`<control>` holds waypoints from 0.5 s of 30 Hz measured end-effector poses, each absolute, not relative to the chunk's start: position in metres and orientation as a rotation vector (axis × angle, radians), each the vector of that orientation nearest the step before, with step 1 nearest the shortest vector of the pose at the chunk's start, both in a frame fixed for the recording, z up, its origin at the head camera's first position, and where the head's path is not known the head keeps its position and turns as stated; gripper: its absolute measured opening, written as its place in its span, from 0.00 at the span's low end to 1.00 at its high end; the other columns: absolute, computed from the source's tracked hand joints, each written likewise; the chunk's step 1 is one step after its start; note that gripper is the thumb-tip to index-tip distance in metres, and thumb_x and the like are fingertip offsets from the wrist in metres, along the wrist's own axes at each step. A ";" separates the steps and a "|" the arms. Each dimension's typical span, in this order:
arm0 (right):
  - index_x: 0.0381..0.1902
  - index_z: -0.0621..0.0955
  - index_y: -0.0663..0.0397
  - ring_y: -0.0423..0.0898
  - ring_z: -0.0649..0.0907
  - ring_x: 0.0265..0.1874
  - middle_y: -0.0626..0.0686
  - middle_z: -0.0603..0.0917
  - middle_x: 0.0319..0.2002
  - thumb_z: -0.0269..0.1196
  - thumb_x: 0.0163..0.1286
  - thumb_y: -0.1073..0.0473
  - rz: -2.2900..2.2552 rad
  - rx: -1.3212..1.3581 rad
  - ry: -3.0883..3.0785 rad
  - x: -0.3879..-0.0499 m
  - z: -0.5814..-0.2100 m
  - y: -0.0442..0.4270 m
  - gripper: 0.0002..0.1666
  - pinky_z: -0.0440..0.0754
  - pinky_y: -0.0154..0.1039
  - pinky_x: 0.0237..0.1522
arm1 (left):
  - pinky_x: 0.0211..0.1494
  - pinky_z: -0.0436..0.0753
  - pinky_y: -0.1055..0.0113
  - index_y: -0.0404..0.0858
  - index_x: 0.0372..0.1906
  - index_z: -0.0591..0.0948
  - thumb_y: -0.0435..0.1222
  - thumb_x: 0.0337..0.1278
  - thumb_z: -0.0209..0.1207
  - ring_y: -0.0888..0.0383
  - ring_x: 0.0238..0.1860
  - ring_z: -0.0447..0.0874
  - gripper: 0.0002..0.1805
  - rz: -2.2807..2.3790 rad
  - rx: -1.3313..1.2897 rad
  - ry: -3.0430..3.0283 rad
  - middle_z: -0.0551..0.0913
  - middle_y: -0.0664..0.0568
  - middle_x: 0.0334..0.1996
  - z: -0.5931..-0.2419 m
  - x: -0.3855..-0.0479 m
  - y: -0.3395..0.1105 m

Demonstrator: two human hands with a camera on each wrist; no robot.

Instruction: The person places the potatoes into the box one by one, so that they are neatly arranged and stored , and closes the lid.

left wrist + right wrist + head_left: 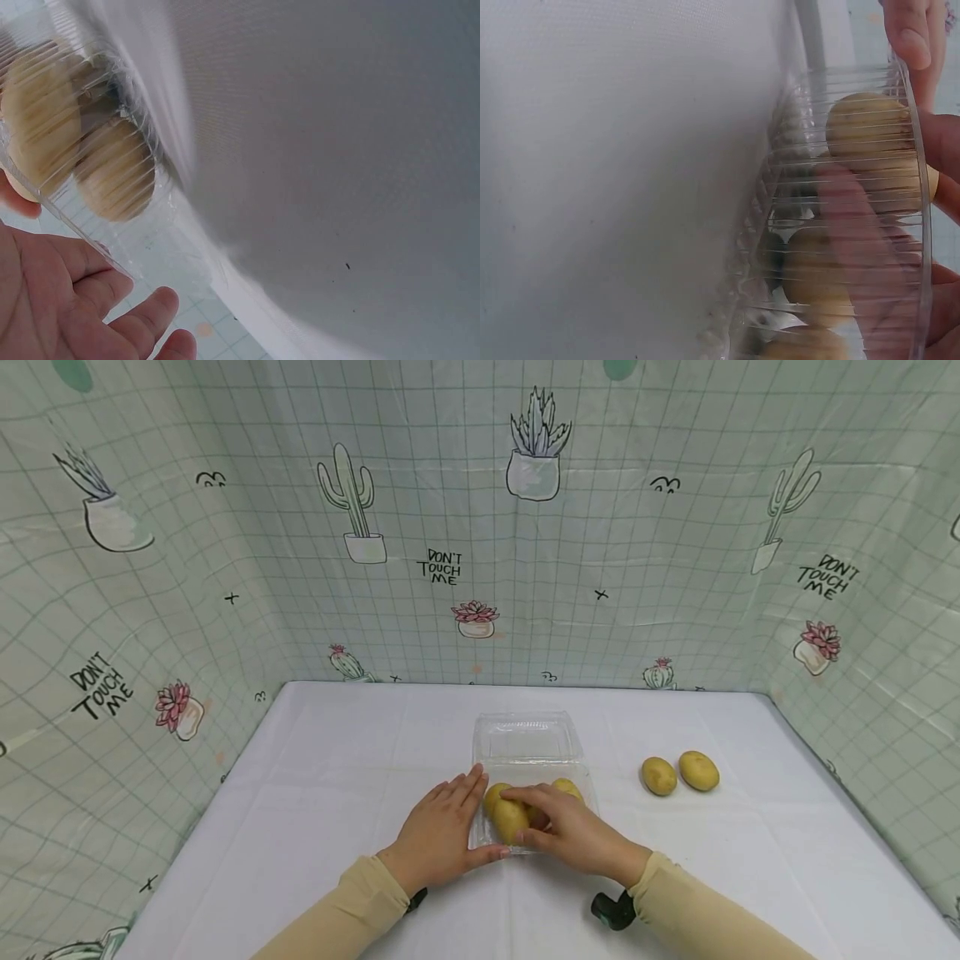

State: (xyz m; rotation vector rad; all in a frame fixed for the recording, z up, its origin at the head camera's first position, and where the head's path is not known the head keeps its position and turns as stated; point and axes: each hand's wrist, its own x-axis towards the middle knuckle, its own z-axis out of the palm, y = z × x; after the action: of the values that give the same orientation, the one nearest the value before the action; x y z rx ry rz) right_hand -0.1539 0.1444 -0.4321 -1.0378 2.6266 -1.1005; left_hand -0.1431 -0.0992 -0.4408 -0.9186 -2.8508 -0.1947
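Observation:
A clear plastic container (528,739) lies with its lid folded back, several yellow potatoes in its base. My left hand (438,835) rests along the container's left side, fingers straight and thumb at the near edge; in the left wrist view the left hand (67,300) is beside the clear wall (161,247). Inside the base, my right hand (573,831) grips a potato (510,821) between thumb and fingers. The right wrist view shows fingers of the right hand (874,270) and potatoes (866,124) through the ribbed wall, partly blurred.
Two loose potatoes, one (659,776) beside the other (699,771), lie on the white tabletop (337,760) right of the container. A patterned cloth (420,510) stands behind and at both sides. Dark objects (613,912) show by the wrists.

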 end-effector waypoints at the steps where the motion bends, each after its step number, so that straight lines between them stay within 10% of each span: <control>1: 0.70 0.72 0.48 0.45 0.77 0.44 0.46 0.78 0.57 0.67 0.70 0.56 -1.101 -1.044 2.625 -0.154 -0.433 0.144 0.33 0.81 0.36 0.44 | 0.72 0.63 0.53 0.33 0.76 0.60 0.74 0.60 0.43 0.46 0.72 0.63 0.56 -0.192 -0.918 -2.852 0.56 0.42 0.76 -0.441 -0.143 -0.099; 15: 0.70 0.73 0.48 0.43 0.77 0.41 0.44 0.79 0.53 0.65 0.71 0.58 -1.029 -1.093 2.680 -0.154 -0.438 0.141 0.30 0.79 0.38 0.43 | 0.72 0.64 0.53 0.33 0.76 0.61 0.73 0.60 0.44 0.46 0.72 0.63 0.55 -0.195 -0.917 -2.845 0.56 0.42 0.76 -0.442 -0.143 -0.099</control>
State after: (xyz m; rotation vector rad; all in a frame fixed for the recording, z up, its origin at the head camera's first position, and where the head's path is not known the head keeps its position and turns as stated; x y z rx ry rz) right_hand -0.1537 0.1410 -0.4377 -1.0928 2.6800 -1.0288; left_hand -0.1427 -0.0992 -0.4418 -0.9171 -2.8447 -0.1954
